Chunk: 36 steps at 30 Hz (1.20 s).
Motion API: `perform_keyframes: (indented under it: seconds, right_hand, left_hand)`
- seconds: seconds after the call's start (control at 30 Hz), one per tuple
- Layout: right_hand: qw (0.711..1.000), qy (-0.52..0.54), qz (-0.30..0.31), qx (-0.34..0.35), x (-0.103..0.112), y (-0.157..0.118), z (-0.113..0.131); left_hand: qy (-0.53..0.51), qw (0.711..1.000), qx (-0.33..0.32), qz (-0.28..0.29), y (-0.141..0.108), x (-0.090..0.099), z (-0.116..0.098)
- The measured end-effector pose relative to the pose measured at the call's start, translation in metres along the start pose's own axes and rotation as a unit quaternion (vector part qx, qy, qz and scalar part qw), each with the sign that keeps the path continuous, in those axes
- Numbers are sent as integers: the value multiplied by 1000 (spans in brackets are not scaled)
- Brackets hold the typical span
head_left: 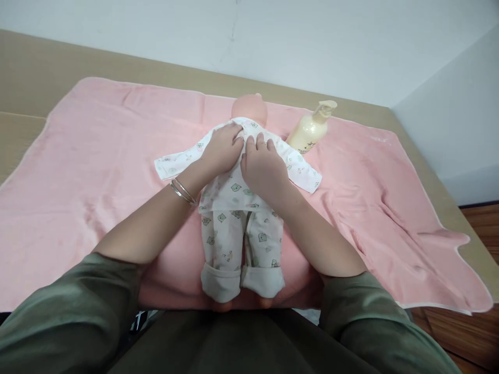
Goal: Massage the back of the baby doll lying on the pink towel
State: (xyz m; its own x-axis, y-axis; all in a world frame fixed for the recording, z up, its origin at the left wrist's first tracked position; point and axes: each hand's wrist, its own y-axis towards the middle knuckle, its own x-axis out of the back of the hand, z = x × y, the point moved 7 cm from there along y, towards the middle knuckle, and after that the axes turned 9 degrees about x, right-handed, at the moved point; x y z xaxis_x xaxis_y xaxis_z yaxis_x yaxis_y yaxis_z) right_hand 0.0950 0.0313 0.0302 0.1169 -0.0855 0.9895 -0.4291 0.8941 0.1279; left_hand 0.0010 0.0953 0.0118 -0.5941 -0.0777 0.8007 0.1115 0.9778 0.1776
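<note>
Doll (248, 109) lies lengthwise, likely for two-handed reach; left hand (223, 149) curled on shirt (224, 191), pinch unclear; right hand (264, 169) loosely spread atop, gripping nothing visible.

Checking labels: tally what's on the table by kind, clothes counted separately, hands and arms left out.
Doll: 1
Top: 1
Pants: 1
Pump bottle: 1
Blanket: 1
Total: 5
</note>
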Motion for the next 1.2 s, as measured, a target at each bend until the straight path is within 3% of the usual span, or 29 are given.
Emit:
perform_keyframes:
  seconds: [0.13,0.33,0.47,0.77,1.0,1.1,1.2]
  right_hand:
    - [996,76,6,37,3,12,-19]
    - [990,141,-3,-5,-9,33,-58]
    - [995,98,1,-16,-6,30,-52]
    - [999,46,27,-3,21,3,-27]
    - [994,109,-12,-5,-5,29,-48]
    - [993,118,-22,-13,-12,34,-53]
    - [995,97,-26,-12,-9,32,-50]
  left_hand:
    - [31,999,21,-37,-13,-7,-7]
    - [74,994,13,-73,-50,-18,-36]
    - [69,995,5,-71,-52,-19,-37]
    - [49,996,53,-52,-12,-9,-3]
    - [179,984,4,-2,-42,-2,-38]
    - [193,981,-20,-19,-55,-3,-49]
    - [165,986,-23,-33,-54,-7,-46]
